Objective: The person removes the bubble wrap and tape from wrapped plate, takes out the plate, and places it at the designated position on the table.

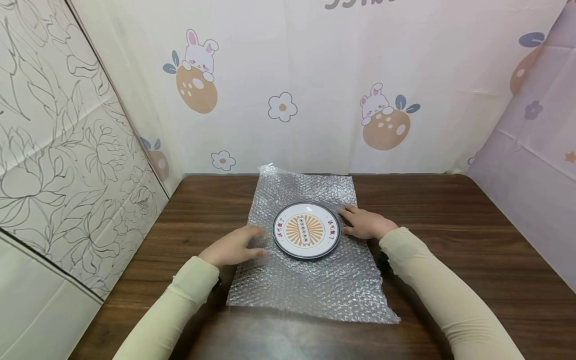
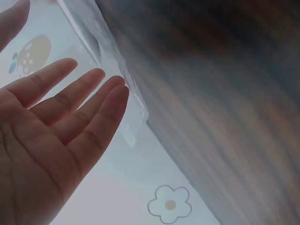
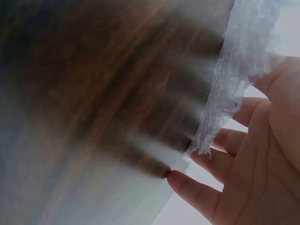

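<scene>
A round white plate (image 1: 305, 230) with a dark rim, an orange sunburst and red characters lies on a sheet of bubble wrap (image 1: 310, 292). My left hand (image 1: 235, 246) is just left of the plate, over the wrap's left edge, fingers extended and holding nothing. In the left wrist view the palm of the left hand (image 2: 51, 126) shows, fingers slightly bent and apart. On the plate's other side, my right hand (image 1: 365, 223) rests at the wrap's right edge with fingers spread. The right wrist view shows the right hand (image 3: 253, 145) beside the ragged edge of the bubble wrap (image 3: 218, 93).
The wrap lies flat on a dark brown wooden table (image 1: 211, 205). Behind the table hangs a white curtain (image 1: 252, 60) printed with rabbits and flowers. A floral-patterned panel (image 1: 67, 150) stands to the left, and a pale lilac curtain (image 1: 535, 165) hangs to the right.
</scene>
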The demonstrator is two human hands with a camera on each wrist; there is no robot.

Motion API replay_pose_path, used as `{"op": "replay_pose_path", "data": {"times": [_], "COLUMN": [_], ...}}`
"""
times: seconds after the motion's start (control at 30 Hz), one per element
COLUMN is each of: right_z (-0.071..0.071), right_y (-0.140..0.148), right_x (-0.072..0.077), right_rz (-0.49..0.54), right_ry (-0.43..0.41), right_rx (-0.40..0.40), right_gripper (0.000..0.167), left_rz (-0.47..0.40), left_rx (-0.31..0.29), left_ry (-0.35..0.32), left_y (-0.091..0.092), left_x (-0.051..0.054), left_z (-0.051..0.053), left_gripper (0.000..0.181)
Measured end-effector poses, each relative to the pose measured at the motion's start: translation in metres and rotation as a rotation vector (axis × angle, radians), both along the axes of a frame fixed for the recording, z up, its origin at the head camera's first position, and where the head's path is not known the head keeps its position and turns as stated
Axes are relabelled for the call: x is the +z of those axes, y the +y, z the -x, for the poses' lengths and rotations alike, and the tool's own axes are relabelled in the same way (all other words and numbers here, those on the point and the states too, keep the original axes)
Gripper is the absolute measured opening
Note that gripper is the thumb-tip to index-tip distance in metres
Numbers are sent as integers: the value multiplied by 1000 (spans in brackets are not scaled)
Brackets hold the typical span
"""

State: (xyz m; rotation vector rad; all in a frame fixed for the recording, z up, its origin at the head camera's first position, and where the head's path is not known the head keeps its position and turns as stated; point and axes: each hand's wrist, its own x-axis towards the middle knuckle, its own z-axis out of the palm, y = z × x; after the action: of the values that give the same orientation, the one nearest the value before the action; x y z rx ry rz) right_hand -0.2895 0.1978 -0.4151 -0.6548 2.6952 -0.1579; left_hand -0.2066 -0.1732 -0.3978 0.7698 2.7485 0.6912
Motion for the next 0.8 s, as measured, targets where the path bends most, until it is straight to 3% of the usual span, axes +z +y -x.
{"op": "replay_pose_path", "data": {"times": [0.23,0.47,0.8], "right_z": [0,0,1], "right_y": [0,1,-1], "right_x": [-1,-1,-2], "right_rz": [-2,4,3], "right_ry": [-5,-15,-18], "right_rx": [-12,-22,-22], "right_gripper": [67,68,67], "left_rz": [-42,36,204], "left_rx": [49,86,86], "left_ry": [24,10,-167], "left_y": [0,12,27], "left_x": [2,-7,-16], "left_z": [16,29,33], "left_gripper": [60,70,96]}}
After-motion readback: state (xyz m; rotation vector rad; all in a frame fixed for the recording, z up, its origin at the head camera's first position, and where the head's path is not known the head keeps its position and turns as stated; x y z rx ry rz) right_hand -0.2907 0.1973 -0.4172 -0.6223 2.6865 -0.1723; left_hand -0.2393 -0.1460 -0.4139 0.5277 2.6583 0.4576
